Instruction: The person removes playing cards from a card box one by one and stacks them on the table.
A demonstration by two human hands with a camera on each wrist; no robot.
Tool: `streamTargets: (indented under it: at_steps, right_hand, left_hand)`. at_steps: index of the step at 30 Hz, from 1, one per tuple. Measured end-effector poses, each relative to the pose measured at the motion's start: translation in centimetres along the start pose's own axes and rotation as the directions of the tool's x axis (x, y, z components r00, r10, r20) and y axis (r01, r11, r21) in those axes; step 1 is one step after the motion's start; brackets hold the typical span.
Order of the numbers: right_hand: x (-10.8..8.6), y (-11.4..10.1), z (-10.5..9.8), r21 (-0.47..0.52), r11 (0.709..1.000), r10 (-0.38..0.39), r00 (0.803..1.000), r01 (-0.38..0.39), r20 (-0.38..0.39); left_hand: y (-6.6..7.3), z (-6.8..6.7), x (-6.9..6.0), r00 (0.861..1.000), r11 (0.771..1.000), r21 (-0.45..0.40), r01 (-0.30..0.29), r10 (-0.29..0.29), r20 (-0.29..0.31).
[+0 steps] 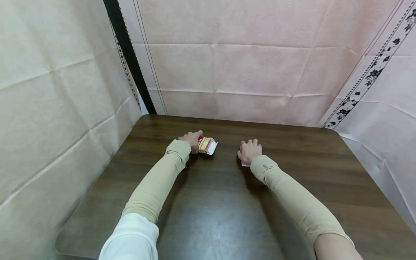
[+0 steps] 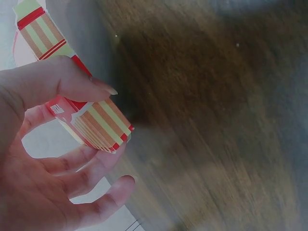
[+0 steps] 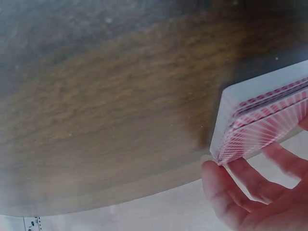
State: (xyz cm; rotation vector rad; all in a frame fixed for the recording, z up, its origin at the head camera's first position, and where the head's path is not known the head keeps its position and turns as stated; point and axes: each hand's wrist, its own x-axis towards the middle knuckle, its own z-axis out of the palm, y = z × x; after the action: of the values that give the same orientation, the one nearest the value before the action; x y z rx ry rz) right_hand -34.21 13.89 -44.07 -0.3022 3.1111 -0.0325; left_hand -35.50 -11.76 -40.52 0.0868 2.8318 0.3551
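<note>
Cardboard box (image 1: 204, 145), striped, is pinched between the thumb and fingers of your left hand (image 1: 191, 140); it looks light and stiff-walled but crushable, so hold it by its sides, off the thin pale flap (image 1: 212, 148). To the right of the box, well apart, your right hand (image 1: 249, 150) grips a deck of cards (image 3: 262, 113), probably slick and apt to slide askew: press its edges evenly. Below the box spreads a wooden table (image 1: 211, 202).
</note>
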Motion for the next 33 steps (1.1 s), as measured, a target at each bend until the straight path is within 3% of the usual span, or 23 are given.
streamTargets:
  at_steps: [4,7,11,14,16,18,23,26,33]
  right_hand:
    - [-0.2,-0.1,0.0,0.007,1.0,-0.007,0.999,0.007,-0.039]
    - [-0.4,-0.5,-0.2,0.014,0.997,-0.075,0.99,0.078,-0.116]
    - [-0.9,-1.7,-0.8,0.075,0.956,-0.264,0.943,0.284,-0.203]
    - [-1.4,-3.0,-1.3,0.103,0.898,-0.401,0.892,0.428,-0.209]
    - [-1.6,-3.7,-1.4,0.098,0.875,-0.454,0.873,0.475,-0.179]
    - [-1.7,-4.1,-1.3,0.079,0.871,-0.471,0.87,0.485,-0.143]
    - [-1.5,-5.1,-0.7,0.019,0.89,-0.454,0.891,0.455,-0.029]
    - [-1.5,-5.6,-0.6,-0.011,0.892,-0.453,0.891,0.453,0.021]
    - [-1.4,-6.2,-0.5,-0.043,0.885,-0.464,0.886,0.464,0.002]
  left_hand:
    - [0.1,0.3,0.2,1.0,1.0,0.006,-0.013,0.013,-0.003]
    - [0.2,0.3,0.3,1.0,1.0,0.007,-0.017,0.017,-0.004]
    - [0.5,0.3,0.2,1.0,1.0,0.008,-0.022,0.022,-0.004]
    - [0.8,0.2,0.1,1.0,1.0,0.007,-0.028,0.028,-0.001]
    - [1.0,0.2,0.0,0.999,0.999,0.003,-0.034,0.034,0.003]
    - [1.2,0.2,-0.1,0.999,0.999,-0.007,-0.048,0.048,0.007]
    - [1.5,0.1,-0.9,0.994,0.994,-0.039,-0.106,0.107,0.028]
    - [1.9,0.1,-1.0,0.99,0.99,-0.043,-0.134,0.136,0.038]
    - [2.4,0.4,-0.3,0.99,0.99,0.012,-0.142,0.141,0.01]
